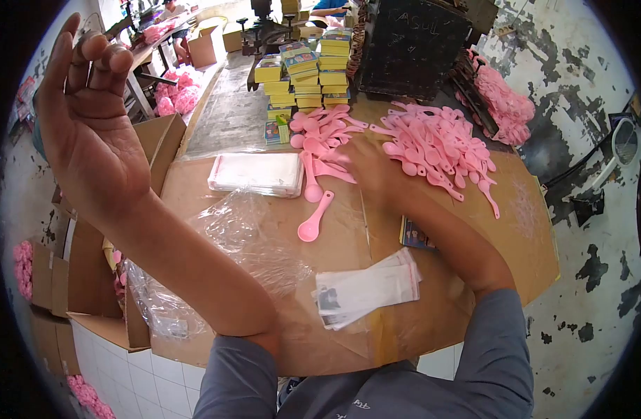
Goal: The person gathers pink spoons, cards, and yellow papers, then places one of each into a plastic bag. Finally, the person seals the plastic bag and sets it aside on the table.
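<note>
Pink spoons lie on the far half of a table topped with cardboard: a small pile near the middle and a large pile to its right. One lone spoon lies nearer, its bowl toward the person.

The right hand is a blur between the two piles, at the edge of the small one; whether it grips a spoon, I cannot tell. The left hand is raised at left, palm in view, fingers loosely curled and open, with nothing seen in it.

The piles almost meet, so a quick sweep of the right hand could mix them or drag several tangled spoons along. The forearm passes over a dark card and could nudge it.

Nearer, thin sleeves lie fanned and loose; a brush of the arm could scatter them or slide them toward the near edge. Left of the lone spoon, crumpled film spreads under the left arm and could snag, pulling on the packet stack beyond it.

Farther off, yellow-edged blocks rise in uneven columns beside the black box; a bump could topple them onto the small pile.
</note>
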Demonstrator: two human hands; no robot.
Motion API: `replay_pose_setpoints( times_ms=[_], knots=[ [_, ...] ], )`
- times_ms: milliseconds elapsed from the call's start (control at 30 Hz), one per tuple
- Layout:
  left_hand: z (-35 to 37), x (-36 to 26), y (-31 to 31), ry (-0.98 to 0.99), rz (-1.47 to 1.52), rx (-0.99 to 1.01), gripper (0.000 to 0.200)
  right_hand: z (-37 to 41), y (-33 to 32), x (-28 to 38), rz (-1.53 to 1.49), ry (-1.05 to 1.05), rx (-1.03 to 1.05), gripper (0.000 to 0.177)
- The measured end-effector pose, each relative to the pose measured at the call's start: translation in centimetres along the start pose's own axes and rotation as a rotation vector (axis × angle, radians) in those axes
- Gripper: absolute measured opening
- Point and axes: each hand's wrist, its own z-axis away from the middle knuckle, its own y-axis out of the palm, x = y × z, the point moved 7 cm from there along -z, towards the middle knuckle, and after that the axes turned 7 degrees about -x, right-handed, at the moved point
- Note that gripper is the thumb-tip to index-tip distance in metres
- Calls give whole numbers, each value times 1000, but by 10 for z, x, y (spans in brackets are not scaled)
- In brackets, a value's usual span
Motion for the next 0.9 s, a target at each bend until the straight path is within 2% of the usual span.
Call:
replay_pose_setpoints(
  times_ms=[100,167,233,300,333,433,500,567,667,767,900],
  knots=[
    [-1,3,2,-10,11,27,46,2,-15,-50,-454,420,-81,34],
    [1,2,7,-22,-26,26,46,2,-47,-75,-535,752,-13,34],
    [-8,9,-7,-67,-7,102,46,12,-67,-115,-374,748,-139,34],
    [-11,12,-9,-90,-1,143,46,40,-68,-161,53,628,-145,34],
    [-10,11,-7,-88,-7,145,46,40,-72,-161,264,561,-147,35],
    [0,6,11,-40,-23,78,45,26,-69,-122,468,447,-184,41],
    [4,4,17,-7,-44,69,45,16,-40,-92,74,372,-43,46],
    [6,5,20,7,-74,124,45,11,-9,-59,-167,288,192,49],
    [1,11,12,1,-156,123,45,22,25,-66,-46,356,202,49],
    [0,14,9,0,-192,134,45,8,6,-52,-139,601,115,48],
    [2,14,17,29,-210,162,45,13,23,-30,-169,472,293,47]
  ],
)
